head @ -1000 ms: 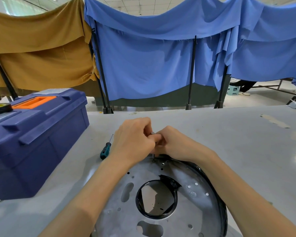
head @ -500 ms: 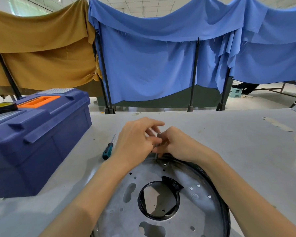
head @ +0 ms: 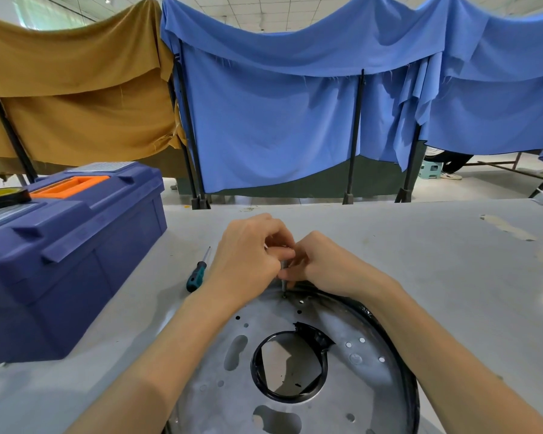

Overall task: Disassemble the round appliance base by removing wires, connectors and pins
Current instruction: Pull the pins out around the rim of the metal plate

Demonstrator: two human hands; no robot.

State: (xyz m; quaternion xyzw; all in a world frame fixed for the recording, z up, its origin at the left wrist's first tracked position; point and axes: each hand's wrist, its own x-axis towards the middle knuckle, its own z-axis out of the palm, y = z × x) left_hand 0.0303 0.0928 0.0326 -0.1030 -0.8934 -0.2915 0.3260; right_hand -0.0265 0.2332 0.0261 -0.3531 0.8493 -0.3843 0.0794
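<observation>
Left hand (head: pixel 248 255) has curled back round the shaft (head: pixel 283 278).

Your left hand (head: pixel 248 255) and your right hand (head: pixel 326 266) meet at the far edge of the round base (head: pixel 355 374). Both have curled fingers around a thin metal tool (head: pixel 283 278), which stands almost upright with its tip on the metal plate. A screwdriver (head: pixel 196 275) with a green handle lies on the table (head: pixel 436 261) just left of your left hand, near the blue toolbox (head: pixel 76 245).
</observation>
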